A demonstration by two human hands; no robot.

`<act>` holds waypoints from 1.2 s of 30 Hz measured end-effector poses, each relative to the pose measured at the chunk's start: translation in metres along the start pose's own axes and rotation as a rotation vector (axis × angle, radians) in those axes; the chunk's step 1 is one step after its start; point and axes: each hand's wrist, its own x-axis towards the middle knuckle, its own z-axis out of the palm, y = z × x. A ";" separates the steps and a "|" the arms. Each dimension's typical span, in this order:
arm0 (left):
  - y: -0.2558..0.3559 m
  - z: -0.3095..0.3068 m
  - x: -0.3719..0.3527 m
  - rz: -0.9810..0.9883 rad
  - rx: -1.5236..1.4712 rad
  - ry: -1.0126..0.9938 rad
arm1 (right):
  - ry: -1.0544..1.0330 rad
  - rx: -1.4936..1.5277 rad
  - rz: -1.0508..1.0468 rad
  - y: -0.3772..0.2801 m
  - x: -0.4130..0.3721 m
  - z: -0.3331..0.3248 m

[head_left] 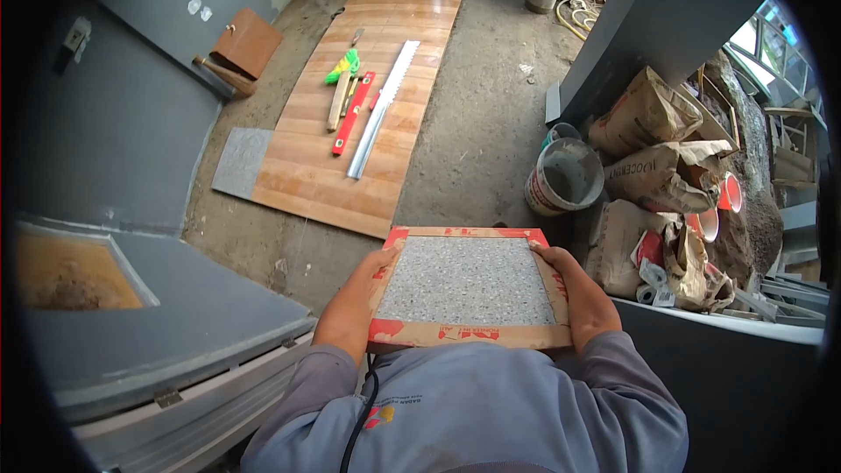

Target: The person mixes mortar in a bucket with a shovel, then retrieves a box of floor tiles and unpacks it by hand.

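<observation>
Close to the chest, an open cardboard box with a grey speckled tile in it is held flat above the rough concrete floor. The left hand grips its left edge and the right hand its right edge, fingers curled over the rims. Beyond, a bucket holds grey mortar beside torn cement bags. Farther off, a red level lies on wood-pattern flooring.

I logged the concrete floor: wood-patterned panel far centre, grey tile touching its left edge, mortar bucket right.
</observation>
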 end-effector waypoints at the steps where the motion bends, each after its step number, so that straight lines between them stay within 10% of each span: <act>1: 0.024 -0.006 -0.016 0.003 -0.061 0.009 | -0.032 0.020 -0.014 -0.019 0.017 -0.009; 4: 0.068 -0.014 -0.009 -0.017 0.005 0.027 | -0.104 0.013 -0.049 -0.062 0.149 -0.033; 8: 0.049 -0.033 0.111 0.037 0.064 0.107 | -0.096 -0.041 -0.035 -0.125 0.101 -0.064; 14: 0.187 -0.051 0.041 -0.136 -0.124 -0.017 | -0.167 -0.082 -0.037 -0.219 0.139 -0.126; 17: 0.168 -0.065 0.141 0.109 -0.282 -0.045 | -0.038 -0.243 -0.149 -0.288 0.159 -0.166; 25: 0.345 -0.106 0.145 -0.025 -0.257 -0.075 | -0.055 -0.371 -0.084 -0.420 0.225 -0.230; 33: 0.472 -0.175 0.314 0.014 -0.054 -0.112 | -0.029 -0.291 -0.152 -0.489 0.422 -0.293; 36: 0.512 -0.213 0.370 0.101 -0.083 -0.149 | 0.021 -0.209 -0.070 -0.545 0.344 -0.325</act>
